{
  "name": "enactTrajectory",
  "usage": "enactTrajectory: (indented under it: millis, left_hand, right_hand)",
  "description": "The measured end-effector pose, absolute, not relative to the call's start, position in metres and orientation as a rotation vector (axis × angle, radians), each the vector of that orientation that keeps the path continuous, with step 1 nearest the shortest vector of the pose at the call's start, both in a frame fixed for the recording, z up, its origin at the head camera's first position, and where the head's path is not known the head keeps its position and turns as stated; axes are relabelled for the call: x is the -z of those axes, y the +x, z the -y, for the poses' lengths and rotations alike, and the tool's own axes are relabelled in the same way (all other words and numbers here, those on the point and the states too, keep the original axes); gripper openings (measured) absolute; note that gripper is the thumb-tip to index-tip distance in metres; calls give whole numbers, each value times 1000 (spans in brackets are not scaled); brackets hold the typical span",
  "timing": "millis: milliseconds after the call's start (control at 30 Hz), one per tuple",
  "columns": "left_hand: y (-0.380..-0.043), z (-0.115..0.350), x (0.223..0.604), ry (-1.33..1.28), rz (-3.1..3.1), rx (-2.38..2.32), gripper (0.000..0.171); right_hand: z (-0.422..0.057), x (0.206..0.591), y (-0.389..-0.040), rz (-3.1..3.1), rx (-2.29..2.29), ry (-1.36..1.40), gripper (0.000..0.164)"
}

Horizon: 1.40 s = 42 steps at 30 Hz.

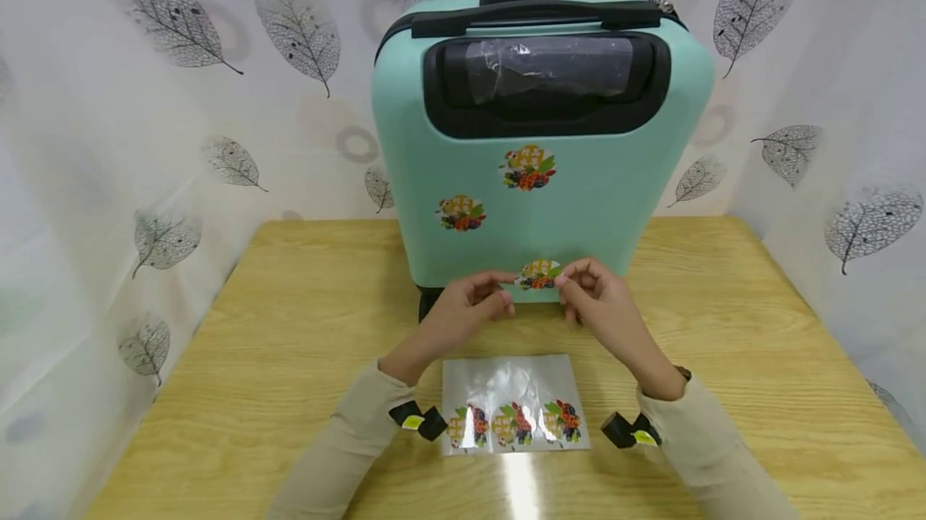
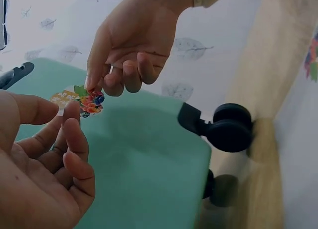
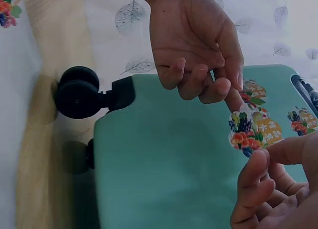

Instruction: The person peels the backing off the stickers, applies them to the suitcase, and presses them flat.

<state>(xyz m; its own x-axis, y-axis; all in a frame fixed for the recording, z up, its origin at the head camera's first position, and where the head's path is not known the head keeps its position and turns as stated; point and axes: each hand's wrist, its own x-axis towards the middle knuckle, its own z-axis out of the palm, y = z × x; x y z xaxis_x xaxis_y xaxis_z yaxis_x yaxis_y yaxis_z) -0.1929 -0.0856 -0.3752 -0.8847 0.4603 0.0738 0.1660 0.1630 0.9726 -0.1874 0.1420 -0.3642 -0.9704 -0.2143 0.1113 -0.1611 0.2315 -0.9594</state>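
A round fruit-patterned sticker is held before the lower front of a mint-green suitcase. My right hand pinches its right edge between thumb and index finger, also seen in the right wrist view, where the sticker faces the camera. At the sticker's left edge, the outstretched index fingertip of my left hand touches it, with the thumb apart below. Two like stickers, an upper one and a left one, are on the suitcase front.
A glossy sheet with three stickers lies on the wooden table, between the forearms. The suitcase stands at the table's back; its black wheel shows in the left wrist view. Behind hangs a leaf-patterned cloth.
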Motion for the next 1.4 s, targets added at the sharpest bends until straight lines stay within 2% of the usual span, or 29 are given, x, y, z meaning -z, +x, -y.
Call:
enactTrajectory:
  millis: [567,1400]
  left_hand:
    - [-202,87,346,670,-2243,-1771,41]
    - [-210,83,335,740,-2228,-1820,48]
  right_hand:
    - [-131,339,-200,-2584,1909,-448,22]
    - [-131,336,-214,-2584,2018,-465,22]
